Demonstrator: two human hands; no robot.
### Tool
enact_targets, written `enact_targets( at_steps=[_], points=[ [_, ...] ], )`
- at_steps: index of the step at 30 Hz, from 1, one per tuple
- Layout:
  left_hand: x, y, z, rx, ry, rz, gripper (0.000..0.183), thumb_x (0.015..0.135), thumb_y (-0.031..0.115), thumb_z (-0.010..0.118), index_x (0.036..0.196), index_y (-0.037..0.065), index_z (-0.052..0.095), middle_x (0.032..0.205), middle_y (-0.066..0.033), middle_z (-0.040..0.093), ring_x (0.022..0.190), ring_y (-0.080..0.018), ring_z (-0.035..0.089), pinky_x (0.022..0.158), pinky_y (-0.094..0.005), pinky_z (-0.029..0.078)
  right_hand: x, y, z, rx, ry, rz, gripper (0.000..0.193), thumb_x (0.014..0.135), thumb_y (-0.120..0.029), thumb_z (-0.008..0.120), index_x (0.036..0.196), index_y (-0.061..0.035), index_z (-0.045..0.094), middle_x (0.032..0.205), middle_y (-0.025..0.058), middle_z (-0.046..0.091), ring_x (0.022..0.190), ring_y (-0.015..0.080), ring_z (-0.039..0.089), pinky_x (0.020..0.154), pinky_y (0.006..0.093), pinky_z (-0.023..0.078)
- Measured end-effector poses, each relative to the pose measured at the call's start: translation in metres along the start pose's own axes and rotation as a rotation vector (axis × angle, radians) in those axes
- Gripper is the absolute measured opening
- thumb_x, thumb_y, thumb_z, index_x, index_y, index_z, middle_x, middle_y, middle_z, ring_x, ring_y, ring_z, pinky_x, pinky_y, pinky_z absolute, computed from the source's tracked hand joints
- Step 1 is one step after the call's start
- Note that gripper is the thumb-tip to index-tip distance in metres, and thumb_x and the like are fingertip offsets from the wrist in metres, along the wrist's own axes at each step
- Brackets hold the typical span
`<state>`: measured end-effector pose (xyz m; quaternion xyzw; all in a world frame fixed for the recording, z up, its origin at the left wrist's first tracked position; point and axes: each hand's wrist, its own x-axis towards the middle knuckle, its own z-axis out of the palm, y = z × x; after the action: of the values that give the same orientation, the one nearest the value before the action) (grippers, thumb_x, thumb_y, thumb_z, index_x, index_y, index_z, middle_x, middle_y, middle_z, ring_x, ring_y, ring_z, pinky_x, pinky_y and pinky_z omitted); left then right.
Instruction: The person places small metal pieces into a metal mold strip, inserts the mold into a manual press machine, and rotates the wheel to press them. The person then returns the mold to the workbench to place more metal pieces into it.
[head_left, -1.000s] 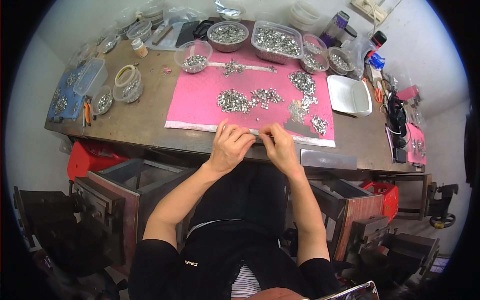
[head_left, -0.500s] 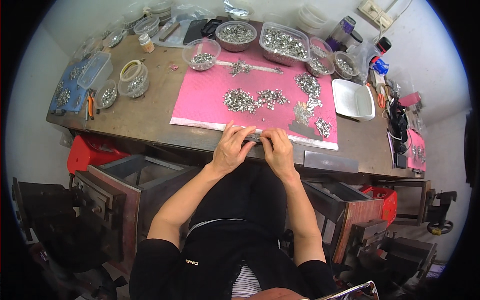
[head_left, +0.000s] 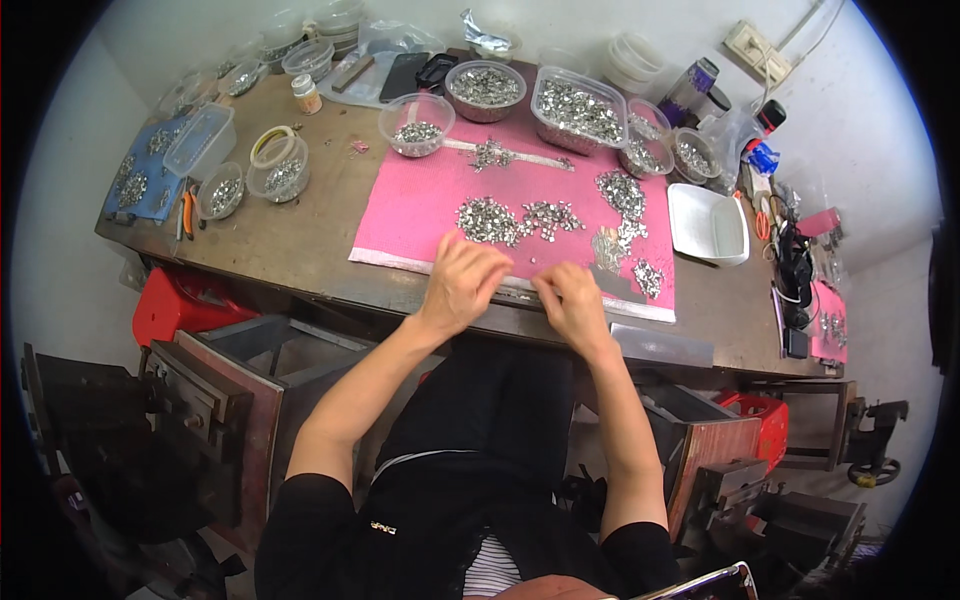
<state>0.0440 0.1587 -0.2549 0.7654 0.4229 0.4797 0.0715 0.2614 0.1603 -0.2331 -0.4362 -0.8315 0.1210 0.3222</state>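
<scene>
My left hand (head_left: 462, 282) hovers over the near edge of the pink mat (head_left: 400, 205), its thumb and fingertips brought together. Across a small gap, my right hand (head_left: 573, 303) is also pinched. Whatever either pinch holds is too small to make out. Between and below them, a narrow dark metal strip (head_left: 518, 293) lies along the table's front edge. Just beyond my left hand is a pile of small shiny metal pieces (head_left: 487, 220), with a looser pile (head_left: 552, 217) beside it. Flat thin metal strips (head_left: 607, 250) lie past my right hand.
Tubs of metal pieces (head_left: 486, 90) line the back. A white tray (head_left: 708, 225) stands right of the mat, a flat metal plate (head_left: 660, 345) at the front edge. Orange-handled pliers (head_left: 187, 213) lie left. Drawers (head_left: 280, 350) jut out below the table.
My hands have moved apart and lifted off the dark metal strip, where their fingertips met before. The view has shifted slightly.
</scene>
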Motion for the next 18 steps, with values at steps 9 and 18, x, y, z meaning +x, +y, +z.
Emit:
enact_targets(
  at_steps=[9, 18],
  points=[
    [0.045, -0.047, 0.018, 0.223, -0.159, 0.166, 0.014, 0.083, 0.014, 0.075, 0.097, 0.015, 0.076, 0.088, -0.0036, 0.056, 0.091, -0.0242, 0.054, 0.092, -0.0454, 0.038, 0.060, 0.012, 0.035, -0.151, -0.011, 0.130, 0.025, 0.083, -0.021, 0.079, 0.079, -0.0014, 0.065, 0.082, 0.0159, 0.065, 0.083, 0.0367, 0.063, 0.075, 0.0473, 0.049],
    [0.043, -0.040, 0.013, 0.209, -0.229, 0.105, 0.008, 0.085, 0.015, 0.073, 0.092, 0.012, 0.070, 0.093, -0.0065, 0.057, 0.097, -0.0274, 0.056, 0.103, -0.0587, 0.035, 0.057, 0.023, 0.036, -0.084, -0.088, 0.216, 0.023, 0.083, -0.024, 0.079, 0.079, -0.0038, 0.068, 0.085, 0.0147, 0.069, 0.086, 0.0353, 0.066, 0.078, 0.0465, 0.045]
  ],
)
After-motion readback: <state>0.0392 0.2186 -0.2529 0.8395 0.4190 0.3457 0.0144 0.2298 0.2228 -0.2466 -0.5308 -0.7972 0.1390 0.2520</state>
